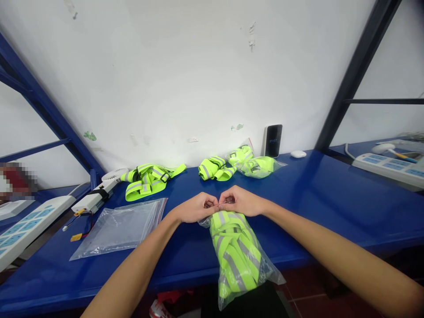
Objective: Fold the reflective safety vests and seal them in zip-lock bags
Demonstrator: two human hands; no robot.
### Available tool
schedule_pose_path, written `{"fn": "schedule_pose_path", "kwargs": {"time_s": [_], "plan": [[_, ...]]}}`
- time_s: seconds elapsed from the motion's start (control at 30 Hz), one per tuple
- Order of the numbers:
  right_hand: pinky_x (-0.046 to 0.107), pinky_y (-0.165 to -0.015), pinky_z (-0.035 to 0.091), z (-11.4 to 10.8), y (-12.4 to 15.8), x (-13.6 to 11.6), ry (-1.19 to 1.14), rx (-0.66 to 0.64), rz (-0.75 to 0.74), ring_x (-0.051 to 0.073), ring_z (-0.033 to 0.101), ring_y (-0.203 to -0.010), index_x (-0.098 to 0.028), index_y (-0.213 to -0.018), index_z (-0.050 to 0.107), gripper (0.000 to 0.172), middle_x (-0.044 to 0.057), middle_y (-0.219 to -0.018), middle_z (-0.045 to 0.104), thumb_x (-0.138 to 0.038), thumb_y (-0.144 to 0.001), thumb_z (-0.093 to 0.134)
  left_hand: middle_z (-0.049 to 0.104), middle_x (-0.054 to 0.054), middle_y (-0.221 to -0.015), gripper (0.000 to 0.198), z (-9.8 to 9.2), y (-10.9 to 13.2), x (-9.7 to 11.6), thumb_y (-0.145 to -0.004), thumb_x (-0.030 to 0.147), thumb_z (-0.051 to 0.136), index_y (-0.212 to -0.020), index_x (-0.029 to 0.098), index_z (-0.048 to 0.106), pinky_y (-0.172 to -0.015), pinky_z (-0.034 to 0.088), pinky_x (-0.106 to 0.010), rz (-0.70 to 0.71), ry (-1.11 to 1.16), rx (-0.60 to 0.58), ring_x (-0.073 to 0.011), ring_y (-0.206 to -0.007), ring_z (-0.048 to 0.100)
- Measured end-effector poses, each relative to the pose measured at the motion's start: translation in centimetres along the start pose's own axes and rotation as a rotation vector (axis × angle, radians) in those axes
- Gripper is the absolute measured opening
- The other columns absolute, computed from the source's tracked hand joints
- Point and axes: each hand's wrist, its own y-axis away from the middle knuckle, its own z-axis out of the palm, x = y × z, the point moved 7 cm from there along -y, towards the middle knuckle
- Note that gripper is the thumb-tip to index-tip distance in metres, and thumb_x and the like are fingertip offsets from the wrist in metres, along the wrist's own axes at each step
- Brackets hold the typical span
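Note:
A clear plastic zip bag [236,256] packed with a folded neon-yellow reflective strap hangs over the front edge of the blue table. My left hand [198,207] pinches its top edge near the middle. Close beside it, my right hand [240,201] pinches the same edge, the fingertips of both hands nearly touching. The fingers partly hide the bag's closure, so I cannot tell whether it is sealed. To the left of my left hand lies a stack of flat clear zip bags [122,227] with red edges.
Loose reflective straps [147,180] lie at the back left, and another folded strap [213,168] lies mid-back beside bagged straps [256,165]. A phone [273,140] leans on the wall near a white case [298,154]. Power strips [33,225] and a white fan [99,194] flank the left side.

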Motion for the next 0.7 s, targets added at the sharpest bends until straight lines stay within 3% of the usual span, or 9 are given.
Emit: {"fn": "schedule_pose_path", "kwargs": {"time_s": [0.37, 0.57, 0.7], "plan": [[0.021, -0.053, 0.033, -0.3, 0.3, -0.1, -0.173, -0.043, 0.057, 0.008, 0.044, -0.057, -0.011, -0.077, 0.067, 0.033, -0.001, -0.066, 0.058, -0.042, -0.071, 0.073, 0.043, 0.005, -0.063, 0.043, 0.3, -0.3, -0.1, -0.075, 0.053, 0.069, -0.073, 0.014, 0.050, -0.053, 0.023, -0.021, 0.064, 0.248, 0.026, -0.0062, -0.057, 0.033], [0.023, -0.056, 0.037, -1.5, 0.5, -1.1, -0.026, 0.106, -0.011, 0.009, 0.045, -0.057, -0.012, -0.076, 0.065, 0.024, -0.001, -0.064, 0.057, -0.035, -0.076, 0.067, 0.040, 0.005, -0.057, 0.041, -0.5, -0.3, -0.2, -0.081, 0.052, 0.061, -0.068, 0.013, 0.054, -0.050, 0.023, -0.021, 0.053, 0.222, 0.126, -0.0062, -0.052, 0.032], [0.024, -0.057, 0.038, -2.9, 0.8, -2.4, 0.184, 0.261, -0.108, 0.011, 0.047, -0.060, -0.014, -0.076, 0.064, 0.015, 0.001, -0.068, 0.059, -0.028, -0.080, 0.060, 0.045, 0.004, -0.058, 0.042, -1.7, -0.4, -0.2, -0.076, 0.051, 0.067, -0.067, 0.012, 0.056, -0.054, 0.029, -0.021, 0.106, 0.228, 0.242, -0.0066, -0.054, 0.038]]}}
